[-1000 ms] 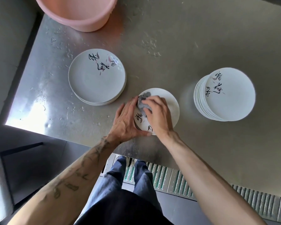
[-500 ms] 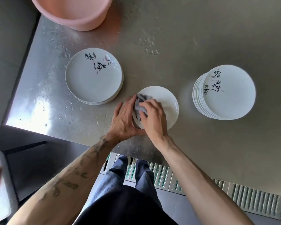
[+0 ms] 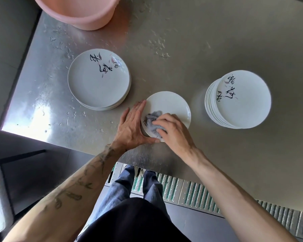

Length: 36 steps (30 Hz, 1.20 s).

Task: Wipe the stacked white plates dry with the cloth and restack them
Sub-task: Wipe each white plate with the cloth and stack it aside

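So we're mid-wipe here: the right hand (image 3: 171, 131) has its fingers bunched around the grey cloth (image 3: 151, 122) and is pressing it onto the near-left part of a single plate (image 3: 170, 105) lying flat on the table (image 3: 199, 49). The left hand (image 3: 133, 126) lies flat, fingers straight, against the plate's left rim with the thumb along its near edge, bracing it I'd guess. Next up is probably working the cloth over the rest of the face, then lifting the plate onto one of the piles. There's a low left stack (image 3: 94, 84) up-left of the plate and a taller right stack (image 3: 243, 105) off to its right, and I honestly can't tell which one's the dry pile. Both top plates have black brush-style characters I can't read, and there's no brand anywhere. A pink tub (image 3: 87, 13) sits far beyond the plate.
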### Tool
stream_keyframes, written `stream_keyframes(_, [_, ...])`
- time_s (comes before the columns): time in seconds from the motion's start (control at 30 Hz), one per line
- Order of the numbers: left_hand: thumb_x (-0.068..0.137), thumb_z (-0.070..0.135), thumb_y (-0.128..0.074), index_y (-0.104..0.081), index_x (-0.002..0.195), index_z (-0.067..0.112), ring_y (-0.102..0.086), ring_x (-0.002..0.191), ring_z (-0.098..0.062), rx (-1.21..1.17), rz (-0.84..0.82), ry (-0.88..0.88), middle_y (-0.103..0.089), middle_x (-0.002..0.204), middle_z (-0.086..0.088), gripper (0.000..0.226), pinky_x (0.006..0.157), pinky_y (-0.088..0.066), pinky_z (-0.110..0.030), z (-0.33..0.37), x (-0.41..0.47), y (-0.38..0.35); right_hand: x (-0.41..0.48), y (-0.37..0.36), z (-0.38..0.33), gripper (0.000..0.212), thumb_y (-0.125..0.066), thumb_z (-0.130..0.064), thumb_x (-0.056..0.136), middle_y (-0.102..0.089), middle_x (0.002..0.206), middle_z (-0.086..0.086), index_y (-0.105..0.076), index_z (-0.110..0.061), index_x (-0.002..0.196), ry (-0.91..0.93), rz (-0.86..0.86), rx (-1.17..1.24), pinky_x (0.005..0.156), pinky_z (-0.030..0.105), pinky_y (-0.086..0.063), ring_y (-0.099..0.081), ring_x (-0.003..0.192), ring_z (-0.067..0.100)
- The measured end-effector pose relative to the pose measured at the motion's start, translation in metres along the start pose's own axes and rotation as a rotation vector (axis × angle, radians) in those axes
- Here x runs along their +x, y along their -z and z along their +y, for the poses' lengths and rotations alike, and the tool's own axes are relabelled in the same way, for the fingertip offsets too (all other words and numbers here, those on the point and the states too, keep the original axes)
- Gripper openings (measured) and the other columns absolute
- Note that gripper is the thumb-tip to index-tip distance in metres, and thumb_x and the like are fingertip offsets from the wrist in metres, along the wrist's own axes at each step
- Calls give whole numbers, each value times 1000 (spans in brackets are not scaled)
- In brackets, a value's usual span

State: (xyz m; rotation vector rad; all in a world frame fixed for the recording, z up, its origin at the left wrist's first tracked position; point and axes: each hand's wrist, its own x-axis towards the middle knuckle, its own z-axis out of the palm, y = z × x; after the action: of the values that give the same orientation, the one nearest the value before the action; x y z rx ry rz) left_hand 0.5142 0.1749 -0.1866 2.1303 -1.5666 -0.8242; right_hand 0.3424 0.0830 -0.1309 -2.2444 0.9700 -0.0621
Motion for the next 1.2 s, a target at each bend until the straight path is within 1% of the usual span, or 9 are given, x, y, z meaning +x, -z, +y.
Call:
stream_keyframes(0.17, [52,92,-72,-8,164,21,-3,154,2,-21,5,9,-16,171,6,147,127,-2,-39,-1,0,0,29,10,7,26,-70,-4,88,-67,114,4,-76,-10,113,-110,191,-72,91,45,-52,-58,105,30])
stream_keyframes(0.27, [52,93,-72,-7,164,24,-3,155,2,-25,4,16,-16,170,8,147,127,-2,-38,-2,0,0,39,2,-9,28,-68,-5,89,-65,119,2,-74,-11,117,-31,150,-56,85,44,-54,-57,108,29])
stream_keyframes(0.33, [51,93,-72,-6,164,24,-5,154,2,-36,8,25,-17,170,8,147,128,-2,-39,-2,2,-1,41,9,-4,31,-67,-5,91,-65,121,0,-73,-12,120,-5,136,-95,86,44,-54,-56,111,27])
stream_keyframes(0.47, [50,91,-74,-6,164,26,-1,153,5,-54,10,25,-17,170,9,147,127,-1,-39,-4,2,-2,35,26,26,34,-64,1,90,-67,121,4,-73,-10,121,-136,260,-204,90,43,-51,-57,106,31])
stream_keyframes(0.53, [50,90,-74,-6,164,27,-1,154,5,-64,9,30,-16,170,10,147,127,0,-39,-4,1,-3,13,23,25,33,-65,3,89,-67,119,5,-73,-8,120,-153,248,-248,88,43,-53,-58,103,32])
stream_keyframes(0.63, [50,93,-72,-6,164,27,-3,155,2,-65,8,23,-16,170,9,146,127,1,-39,-4,2,-3,-10,22,23,34,-68,6,86,-69,115,6,-74,-6,118,-85,206,-247,84,43,-56,-60,99,33])
stream_keyframes(0.83, [52,90,-73,-7,163,28,-5,155,0,-82,6,29,-18,169,8,144,127,1,-39,-4,3,-3,41,37,32,37,-63,9,88,-68,116,6,-73,-6,120,-47,197,-262,89,44,-51,-58,102,33])
stream_keyframes(1.07, [53,91,-72,-8,163,26,-1,153,4,-63,13,16,-18,170,7,143,127,4,-38,-3,3,-3,-16,32,33,32,-70,7,86,-70,114,8,-74,-4,117,-9,116,-231,85,46,-56,-62,101,34])
stream_keyframes(1.2, [55,90,-72,-9,164,26,-7,156,-4,-57,4,14,-19,170,6,141,128,1,-42,-2,3,-2,16,42,39,31,-65,0,93,-66,119,8,-72,-6,122,-103,121,-250,91,48,-52,-58,107,34])
